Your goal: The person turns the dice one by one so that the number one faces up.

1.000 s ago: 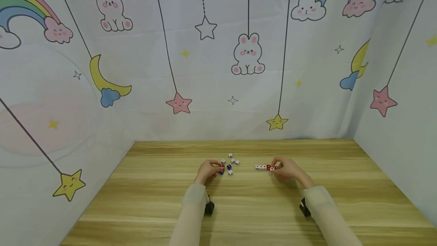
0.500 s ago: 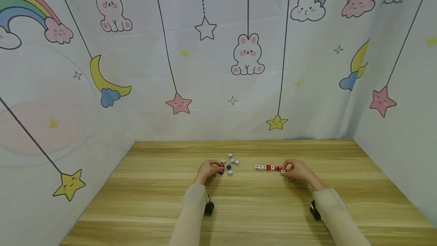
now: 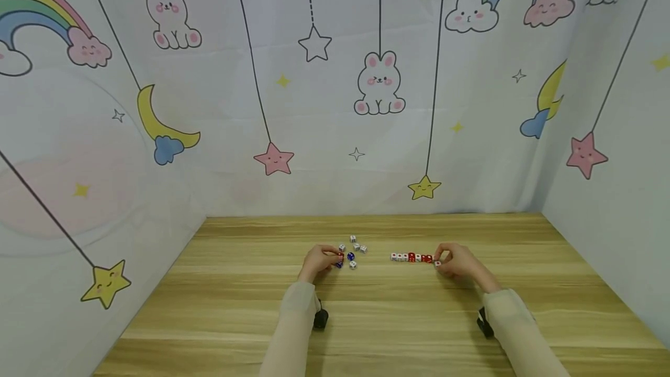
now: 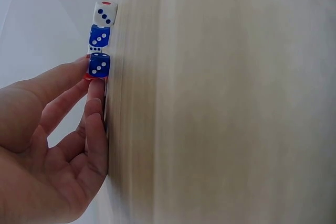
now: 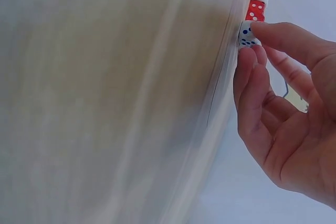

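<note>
In the head view my left hand [image 3: 320, 260] pinches a red die [image 3: 341, 255] at the left of a loose cluster. A blue die [image 4: 99, 65] stands in front of it in the left wrist view and hides most of the red one. Toward the right, a straight row of white and red dice [image 3: 412, 258] lies on the table. At that row's right end my right hand [image 3: 458, 260] holds a white die [image 5: 248, 34] between thumb and fingers. It sits close beside the red die [image 5: 255, 10] that ends the row.
Several white dice [image 3: 353, 238] and a blue die [image 3: 350, 256] are scattered right of my left hand. The wooden table [image 3: 387, 319] runs back to a white patterned curtain [image 3: 324, 185], with more curtain at both sides.
My right hand has moved right to the row's end, uncovering red and white dice it had hidden. In the last half second its white die shifted slightly right. My left hand stays put.
</note>
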{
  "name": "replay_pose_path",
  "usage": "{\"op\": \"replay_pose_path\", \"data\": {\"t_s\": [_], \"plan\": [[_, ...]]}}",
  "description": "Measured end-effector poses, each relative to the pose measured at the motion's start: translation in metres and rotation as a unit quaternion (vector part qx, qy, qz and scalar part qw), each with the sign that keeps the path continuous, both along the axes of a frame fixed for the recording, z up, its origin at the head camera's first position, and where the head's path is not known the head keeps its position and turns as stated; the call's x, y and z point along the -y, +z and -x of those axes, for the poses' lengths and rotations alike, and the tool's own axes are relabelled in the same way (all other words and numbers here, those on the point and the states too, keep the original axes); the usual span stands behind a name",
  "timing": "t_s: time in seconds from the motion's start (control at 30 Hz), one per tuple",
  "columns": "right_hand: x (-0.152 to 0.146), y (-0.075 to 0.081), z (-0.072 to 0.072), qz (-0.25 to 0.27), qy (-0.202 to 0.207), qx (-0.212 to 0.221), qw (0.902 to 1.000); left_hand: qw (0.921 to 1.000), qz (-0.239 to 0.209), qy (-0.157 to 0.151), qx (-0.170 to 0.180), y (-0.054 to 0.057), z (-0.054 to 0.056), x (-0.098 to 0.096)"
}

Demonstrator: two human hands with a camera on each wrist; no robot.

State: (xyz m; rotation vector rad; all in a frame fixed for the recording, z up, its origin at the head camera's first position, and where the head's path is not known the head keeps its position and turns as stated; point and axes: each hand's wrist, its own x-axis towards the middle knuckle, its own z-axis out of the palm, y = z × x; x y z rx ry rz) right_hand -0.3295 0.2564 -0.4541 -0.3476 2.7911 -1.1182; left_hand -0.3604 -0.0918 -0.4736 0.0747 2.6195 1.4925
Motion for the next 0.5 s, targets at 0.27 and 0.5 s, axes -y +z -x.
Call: {"op": "replay_pose_path", "data": {"t_s": [0.27,0.5], "plan": [[-0.002,0.000,-0.002,-0.007,-0.026,0.000,0.9996,0.9996,-0.013,-0.015,-0.019,-0.011,0.009,0.004],[-0.001,-0.001,0.000,-0.015,-0.027,-0.005,0.9995,0.9999,0.005,0.002,-0.009,0.001,-0.002,0.000]]}}
